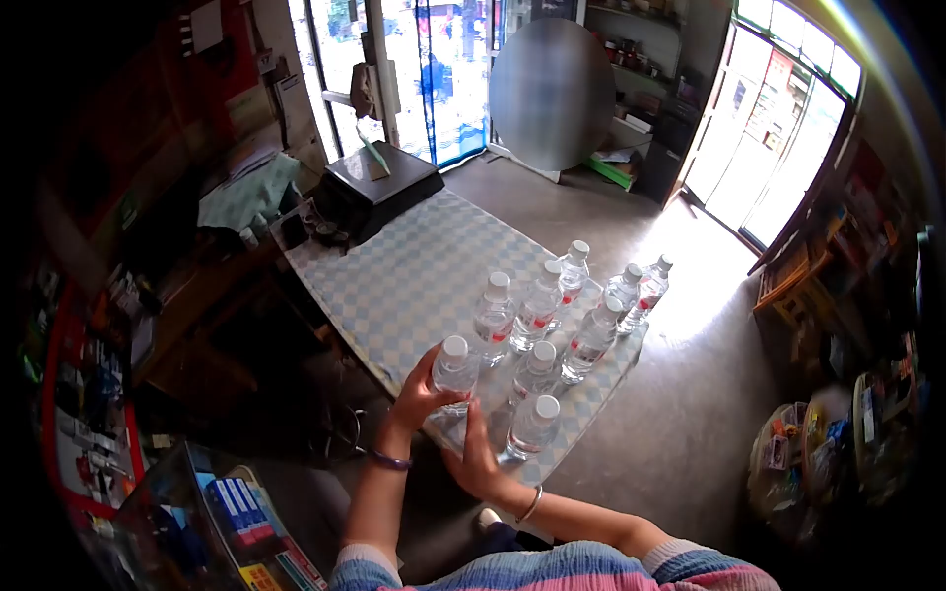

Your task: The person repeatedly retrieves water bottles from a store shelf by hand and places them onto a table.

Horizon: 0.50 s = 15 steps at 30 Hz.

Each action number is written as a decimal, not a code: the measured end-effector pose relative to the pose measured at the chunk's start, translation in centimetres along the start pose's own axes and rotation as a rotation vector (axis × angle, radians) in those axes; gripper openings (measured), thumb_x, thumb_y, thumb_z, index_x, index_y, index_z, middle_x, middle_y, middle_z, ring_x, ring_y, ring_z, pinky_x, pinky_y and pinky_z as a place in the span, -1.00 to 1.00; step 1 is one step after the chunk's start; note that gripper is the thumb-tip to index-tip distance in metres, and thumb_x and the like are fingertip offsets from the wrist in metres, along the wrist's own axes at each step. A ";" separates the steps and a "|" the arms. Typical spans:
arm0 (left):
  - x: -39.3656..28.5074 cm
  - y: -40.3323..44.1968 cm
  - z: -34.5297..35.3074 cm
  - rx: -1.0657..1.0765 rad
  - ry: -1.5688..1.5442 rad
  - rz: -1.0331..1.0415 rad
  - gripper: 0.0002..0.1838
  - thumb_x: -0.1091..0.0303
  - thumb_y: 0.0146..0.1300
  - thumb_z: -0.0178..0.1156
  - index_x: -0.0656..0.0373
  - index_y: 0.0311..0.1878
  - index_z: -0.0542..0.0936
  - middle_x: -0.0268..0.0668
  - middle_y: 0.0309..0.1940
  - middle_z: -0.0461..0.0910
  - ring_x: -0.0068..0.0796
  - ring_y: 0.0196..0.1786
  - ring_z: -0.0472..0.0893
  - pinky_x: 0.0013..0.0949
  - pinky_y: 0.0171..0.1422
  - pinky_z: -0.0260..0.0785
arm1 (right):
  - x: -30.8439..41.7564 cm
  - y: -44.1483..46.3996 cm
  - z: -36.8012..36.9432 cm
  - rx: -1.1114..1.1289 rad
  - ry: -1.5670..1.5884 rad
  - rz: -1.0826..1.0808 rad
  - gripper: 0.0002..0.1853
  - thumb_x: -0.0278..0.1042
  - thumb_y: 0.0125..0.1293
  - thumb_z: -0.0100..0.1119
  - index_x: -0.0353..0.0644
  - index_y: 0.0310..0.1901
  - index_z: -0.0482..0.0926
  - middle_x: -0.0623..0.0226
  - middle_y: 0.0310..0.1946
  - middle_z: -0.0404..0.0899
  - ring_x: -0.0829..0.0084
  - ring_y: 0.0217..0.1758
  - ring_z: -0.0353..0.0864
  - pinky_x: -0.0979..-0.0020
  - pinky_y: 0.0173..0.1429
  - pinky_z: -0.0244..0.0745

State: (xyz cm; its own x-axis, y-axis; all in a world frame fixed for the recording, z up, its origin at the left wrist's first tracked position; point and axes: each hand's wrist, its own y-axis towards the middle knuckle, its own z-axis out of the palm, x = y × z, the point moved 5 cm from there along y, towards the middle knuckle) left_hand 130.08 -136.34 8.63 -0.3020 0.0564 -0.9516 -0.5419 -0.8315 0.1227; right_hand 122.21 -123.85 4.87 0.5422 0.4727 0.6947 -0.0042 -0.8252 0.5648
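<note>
My left hand (418,398) is wrapped round a clear water bottle (456,366) with a white cap, at the near left corner of the checked table. My right hand (479,461) is just below and to the right, its fingers stretched up towards that bottle's lower side; whether they touch it I cannot tell. Right of this hand stands another water bottle (533,429), with a further bottle (537,372) behind it. Several more upright bottles, some with red print, stand in loose rows, among them a bottle (495,320) just beyond the held one.
The table (404,266) has a checked cover. A dark flat-topped box (384,182) sits at its far left end. A glass case (227,512) with blue packs is at the lower left. Containers of packaged goods (788,443) stand right, near a bright doorway (769,128).
</note>
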 end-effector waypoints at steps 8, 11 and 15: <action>2.7 -3.3 0.5 -0.332 -0.018 0.147 -0.13 0.55 -0.01 0.40 0.12 0.39 0.19 -0.27 0.19 0.38 -0.40 0.22 0.41 -0.31 0.18 0.42 | 2.2 -5.9 -2.6 0.655 0.348 0.332 -0.43 -0.41 0.21 0.12 -0.29 0.27 0.26 -0.06 0.18 0.38 0.08 0.20 0.43 0.23 0.22 0.38; 5.6 -8.0 -0.2 -0.669 -0.047 0.159 -0.38 0.49 0.13 0.29 0.15 0.28 0.31 -0.30 0.06 0.47 -0.48 0.10 0.48 -0.42 0.05 0.44 | 1.8 -9.8 -5.3 0.687 0.368 0.300 -0.58 -0.35 0.28 0.10 -0.25 0.16 0.43 0.05 0.00 0.56 0.17 0.04 0.58 0.29 0.10 0.47; 9.3 -15.7 5.9 -0.976 -0.116 0.059 -0.74 0.43 0.28 0.14 0.20 0.02 0.45 -0.34 -0.23 0.55 -0.58 -0.26 0.54 -0.53 -0.19 0.40 | -0.3 -14.4 -12.5 0.634 0.468 0.469 -0.63 -0.30 0.31 0.11 -0.25 0.11 0.49 0.15 -0.11 0.64 0.29 -0.06 0.65 0.36 0.07 0.51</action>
State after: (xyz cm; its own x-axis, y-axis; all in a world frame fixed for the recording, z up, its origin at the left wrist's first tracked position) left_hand 131.19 -119.47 -0.51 -0.4112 0.0103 -0.9115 0.3465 -0.9231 -0.1668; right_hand 111.60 -108.24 2.11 0.2054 0.0092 0.9786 0.3989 -0.9139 -0.0751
